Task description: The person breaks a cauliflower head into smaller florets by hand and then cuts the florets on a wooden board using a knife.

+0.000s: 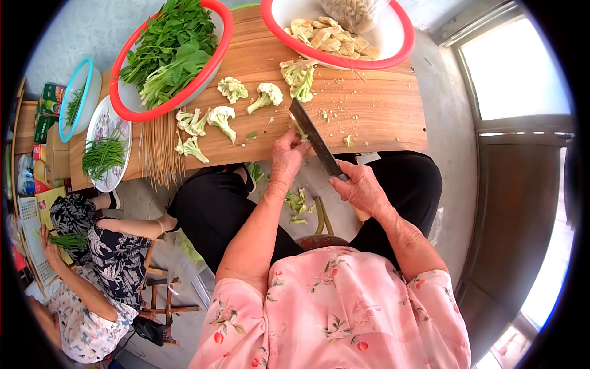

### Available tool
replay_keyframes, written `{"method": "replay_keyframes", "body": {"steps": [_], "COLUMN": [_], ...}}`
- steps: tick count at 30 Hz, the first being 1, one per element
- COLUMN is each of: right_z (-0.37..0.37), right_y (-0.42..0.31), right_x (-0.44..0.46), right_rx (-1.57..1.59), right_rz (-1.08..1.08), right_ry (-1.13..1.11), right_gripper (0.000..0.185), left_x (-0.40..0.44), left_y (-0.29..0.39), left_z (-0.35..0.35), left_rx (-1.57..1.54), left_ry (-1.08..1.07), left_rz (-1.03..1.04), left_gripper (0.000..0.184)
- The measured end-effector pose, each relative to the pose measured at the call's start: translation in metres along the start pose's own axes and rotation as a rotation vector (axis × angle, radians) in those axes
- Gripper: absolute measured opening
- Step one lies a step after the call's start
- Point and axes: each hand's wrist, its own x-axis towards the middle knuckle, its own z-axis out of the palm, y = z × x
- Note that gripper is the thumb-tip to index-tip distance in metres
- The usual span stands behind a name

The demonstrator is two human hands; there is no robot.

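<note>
At the table's front edge my left hand (289, 152) has its fingers closed on a small cauliflower piece (298, 126). My right hand (361, 187) is wrapped round the handle of a dark cleaver (315, 136). The blade slants up and left, beside the piece and my left fingertips. Just beyond the blade's tip lies a larger cauliflower chunk (298, 79). Cut florets (222, 120) are spread over the wooden table (381, 111) to the left, and crumbs lie on the right.
Red-rimmed bowls hold leafy greens (172, 55) and pale sliced food (332, 38). Wooden skewers (161, 147) lie beside an oval plate (126, 147) of green stalks. Trimmings (297, 200) lie on the floor. At lower left a person (98, 277) sits holding green stalks.
</note>
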Motion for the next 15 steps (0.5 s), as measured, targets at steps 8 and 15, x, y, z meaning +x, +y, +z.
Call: {"method": "replay_keyframes", "body": {"steps": [8, 15], "right_z": [0.0, -0.002], "right_y": [-0.003, -0.006], "right_x": [0.003, 0.003], "right_rx": [-0.033, -0.048], "right_rz": [0.003, 0.023], "right_ry": [0.011, 0.001], "right_gripper": [0.039, 0.037], "left_x": [-0.001, -0.001], "left_y": [0.004, -0.006], "left_z": [-0.002, 0.0], "left_rx": [0.037, 0.127], "left_ry": [0.002, 0.06], "left_rz": [0.002, 0.061], "left_gripper": [0.047, 0.039]}}
